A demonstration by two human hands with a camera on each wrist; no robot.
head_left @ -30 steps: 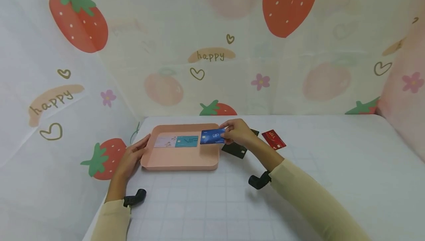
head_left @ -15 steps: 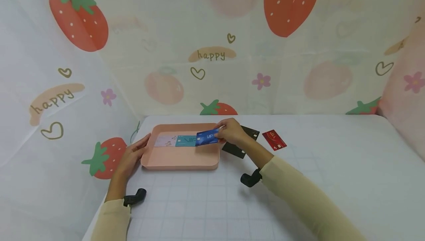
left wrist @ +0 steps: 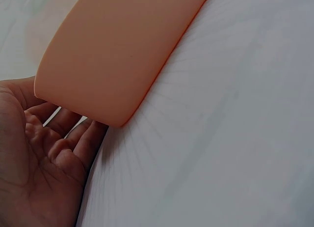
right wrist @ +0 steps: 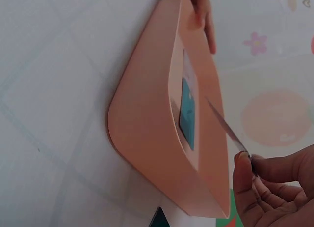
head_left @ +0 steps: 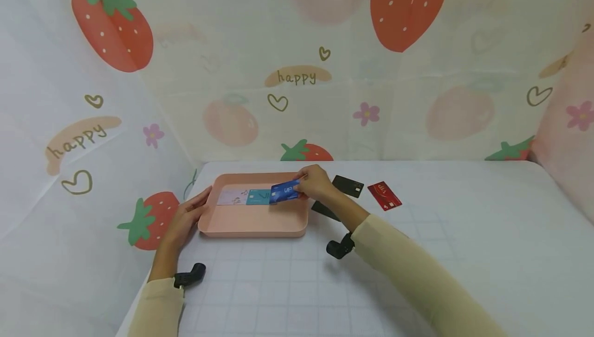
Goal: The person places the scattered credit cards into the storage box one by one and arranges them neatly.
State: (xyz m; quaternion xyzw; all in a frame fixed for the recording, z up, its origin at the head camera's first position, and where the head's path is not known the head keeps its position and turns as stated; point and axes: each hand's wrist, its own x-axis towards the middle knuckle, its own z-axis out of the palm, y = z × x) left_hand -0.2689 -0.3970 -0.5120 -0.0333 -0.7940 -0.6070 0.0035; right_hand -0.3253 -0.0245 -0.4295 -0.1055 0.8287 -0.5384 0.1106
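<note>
My right hand (head_left: 317,182) pinches a blue VIP card (head_left: 283,191) between thumb and fingers, tilted above the right part of a pink tray (head_left: 252,228). In the right wrist view the card (right wrist: 226,125) shows nearly edge-on. Inside the tray, a teal VIP card (head_left: 254,197) lies beside a pale lilac patterned card (head_left: 230,197); the blue card covers part of the teal one. My left hand (head_left: 182,222) holds the tray's left side, thumb at the rim. In the left wrist view its fingertips are hidden behind the tray wall (left wrist: 108,55).
Right of the tray lie a black card (head_left: 349,186), a second dark card (head_left: 325,210) partly hidden by my right forearm, and a red VIP card (head_left: 384,196). A strawberry-printed cloth (head_left: 399,95) hangs behind the white table (head_left: 260,285).
My right hand has moved left with the blue card, which now overlaps the teal card. The black card has come out from behind the hand. My left hand stays at the tray.
</note>
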